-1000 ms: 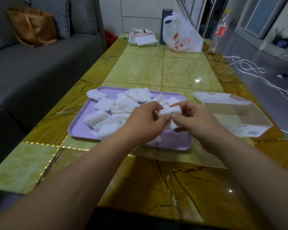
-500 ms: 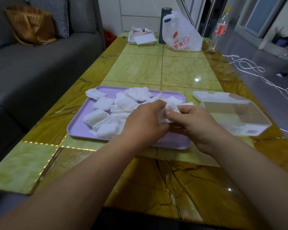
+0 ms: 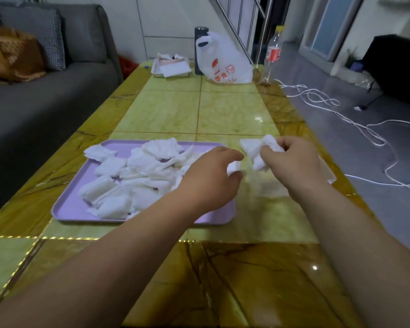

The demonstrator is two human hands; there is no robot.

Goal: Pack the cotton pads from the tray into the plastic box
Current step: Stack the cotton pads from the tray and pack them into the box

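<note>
A lilac tray lies on the table with several white cotton pads heaped on it. My right hand holds a bunch of cotton pads above the clear plastic box, which my hands and wrist mostly hide. My left hand hovers over the tray's right end, fingers pinched on a small cotton pad.
At the table's far end stand a white tissue tray, a dark tumbler, a white shopping bag and a plastic bottle. A grey sofa runs along the left. White cables lie on the floor at right.
My two hands have come apart. The right hand has carried its bunch of pads rightward over the box. The left hand stays over the tray's right end with one pad.
</note>
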